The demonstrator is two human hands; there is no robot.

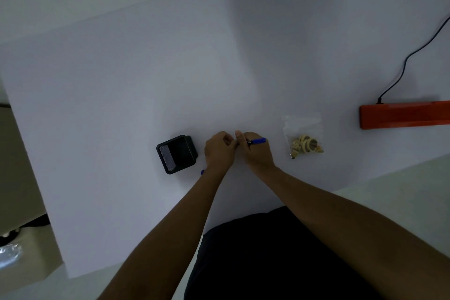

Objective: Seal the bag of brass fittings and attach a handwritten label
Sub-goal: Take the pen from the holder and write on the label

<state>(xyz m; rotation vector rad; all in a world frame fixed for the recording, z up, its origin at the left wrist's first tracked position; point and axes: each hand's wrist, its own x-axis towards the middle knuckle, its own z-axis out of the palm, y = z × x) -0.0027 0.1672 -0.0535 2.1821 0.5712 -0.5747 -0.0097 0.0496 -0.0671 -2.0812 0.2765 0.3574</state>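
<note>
Right hand (254, 152) grips blue pen (258, 140); left hand (219, 151) curled against it, contents unclear; bag (303, 126) untouched, just right.

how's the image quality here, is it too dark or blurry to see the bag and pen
head view: dim overall, left hand and right hand read dark; head view: broad soft shadows cross the table, no glare; head view: table edges bow from the wide lens; head view: bag and pen soft but recognisable
</note>
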